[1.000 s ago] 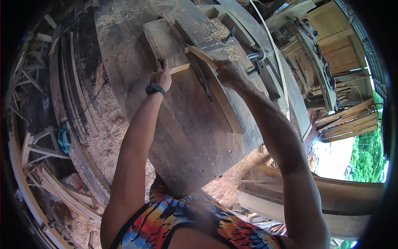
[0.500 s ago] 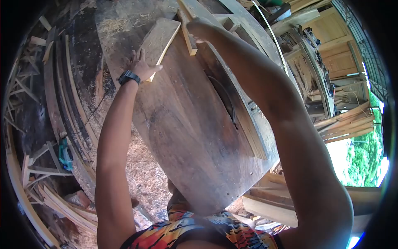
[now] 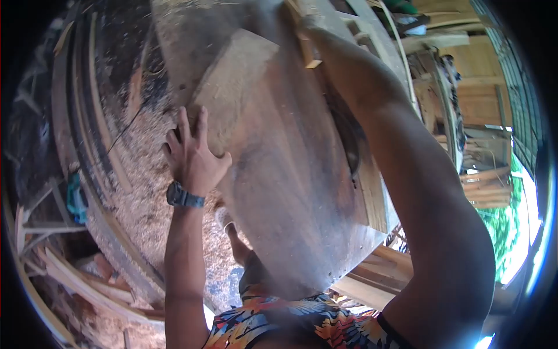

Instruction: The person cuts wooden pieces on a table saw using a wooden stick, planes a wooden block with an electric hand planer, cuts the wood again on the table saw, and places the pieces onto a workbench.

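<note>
My left hand (image 3: 197, 157), with a dark watch on its wrist, has its fingers spread at the near end of a flat wooden board (image 3: 235, 81). The board lies on the wooden table top (image 3: 279, 192). At the top of the view my right hand (image 3: 311, 26) is at a short wooden strip (image 3: 308, 49); its fingers are mostly hidden and blurred. A dark curved blade (image 3: 349, 139) stands in the table's slot, left of a long wooden fence (image 3: 372, 192).
Long planks (image 3: 99, 116) lie at the left over a floor (image 3: 139, 198) covered in shavings. Stacked timber (image 3: 372, 279) is at the lower right. A wooden cabinet (image 3: 476, 75) and a cluttered bench (image 3: 444, 110) stand at the right.
My left hand has come off the strip and moved nearer me with its fingers spread. My right hand has moved farther up with a wood strip. The view has shifted.
</note>
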The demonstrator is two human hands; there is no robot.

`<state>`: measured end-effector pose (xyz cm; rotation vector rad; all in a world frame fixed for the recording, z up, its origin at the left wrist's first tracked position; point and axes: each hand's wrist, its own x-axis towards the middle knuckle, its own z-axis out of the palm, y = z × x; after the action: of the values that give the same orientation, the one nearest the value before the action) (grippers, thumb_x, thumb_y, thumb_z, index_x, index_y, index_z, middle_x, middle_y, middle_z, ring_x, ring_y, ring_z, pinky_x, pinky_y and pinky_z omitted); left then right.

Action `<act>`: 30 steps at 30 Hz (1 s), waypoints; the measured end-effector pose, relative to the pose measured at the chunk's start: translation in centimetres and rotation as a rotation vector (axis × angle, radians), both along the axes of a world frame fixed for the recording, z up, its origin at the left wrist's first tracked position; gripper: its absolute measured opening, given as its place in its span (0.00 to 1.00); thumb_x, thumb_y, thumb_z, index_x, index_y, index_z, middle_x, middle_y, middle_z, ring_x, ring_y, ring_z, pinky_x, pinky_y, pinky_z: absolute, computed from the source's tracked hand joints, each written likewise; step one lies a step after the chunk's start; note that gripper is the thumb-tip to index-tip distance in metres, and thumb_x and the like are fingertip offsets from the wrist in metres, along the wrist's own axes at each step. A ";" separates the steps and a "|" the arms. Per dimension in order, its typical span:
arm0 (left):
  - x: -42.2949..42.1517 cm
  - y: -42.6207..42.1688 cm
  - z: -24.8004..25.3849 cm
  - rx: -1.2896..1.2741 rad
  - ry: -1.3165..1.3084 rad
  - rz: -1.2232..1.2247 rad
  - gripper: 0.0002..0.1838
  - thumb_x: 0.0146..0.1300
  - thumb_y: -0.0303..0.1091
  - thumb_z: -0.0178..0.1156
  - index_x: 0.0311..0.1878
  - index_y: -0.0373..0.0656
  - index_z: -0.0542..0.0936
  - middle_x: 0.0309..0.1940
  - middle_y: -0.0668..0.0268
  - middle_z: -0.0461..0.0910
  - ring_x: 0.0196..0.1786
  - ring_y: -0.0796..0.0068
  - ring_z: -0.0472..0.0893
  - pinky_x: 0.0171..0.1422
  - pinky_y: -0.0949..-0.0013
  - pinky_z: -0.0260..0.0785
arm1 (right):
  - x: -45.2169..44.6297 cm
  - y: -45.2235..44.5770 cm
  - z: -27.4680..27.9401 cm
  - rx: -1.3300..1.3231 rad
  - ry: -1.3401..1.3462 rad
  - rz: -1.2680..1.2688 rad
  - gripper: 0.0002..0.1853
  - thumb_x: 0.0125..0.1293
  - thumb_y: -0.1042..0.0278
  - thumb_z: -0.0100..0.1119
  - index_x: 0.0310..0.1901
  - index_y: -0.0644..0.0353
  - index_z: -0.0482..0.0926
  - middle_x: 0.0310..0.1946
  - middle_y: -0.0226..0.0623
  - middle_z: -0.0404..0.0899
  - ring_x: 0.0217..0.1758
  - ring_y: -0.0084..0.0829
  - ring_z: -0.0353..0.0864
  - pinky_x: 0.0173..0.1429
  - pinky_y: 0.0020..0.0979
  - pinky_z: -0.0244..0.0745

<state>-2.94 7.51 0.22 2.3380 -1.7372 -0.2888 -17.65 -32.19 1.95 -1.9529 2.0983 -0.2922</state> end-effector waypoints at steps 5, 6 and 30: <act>2.9 7.1 0.7 -0.041 0.161 -0.011 0.58 0.37 0.42 0.76 0.77 0.50 0.61 0.75 0.48 0.57 0.62 0.40 0.69 0.67 0.41 0.63 | 1.6 2.9 -0.7 0.021 -0.073 0.104 0.14 0.60 0.68 0.59 0.48 0.61 0.80 0.36 0.39 0.81 0.38 0.35 0.83 0.38 0.38 0.79; 3.4 8.3 0.9 -0.065 0.221 -0.012 0.58 0.37 0.42 0.76 0.77 0.49 0.61 0.74 0.47 0.57 0.62 0.39 0.69 0.67 0.41 0.63 | 2.0 3.8 -0.6 0.031 -0.090 0.130 0.15 0.60 0.68 0.59 0.48 0.61 0.80 0.36 0.39 0.80 0.38 0.35 0.82 0.39 0.38 0.79; -14.3 47.8 16.8 -0.275 2.273 0.429 0.34 0.73 0.62 0.36 0.72 0.50 0.67 0.66 0.59 0.73 0.67 0.55 0.74 0.67 0.34 0.64 | -13.6 71.4 9.0 0.845 -1.508 0.047 0.05 0.61 0.78 0.60 0.38 0.68 0.79 0.30 0.37 0.80 0.28 0.28 0.81 0.32 0.30 0.77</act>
<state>-17.26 55.29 17.04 0.7067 -0.0304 -1.5047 -31.28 39.20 10.98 -0.7172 0.8657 -0.5122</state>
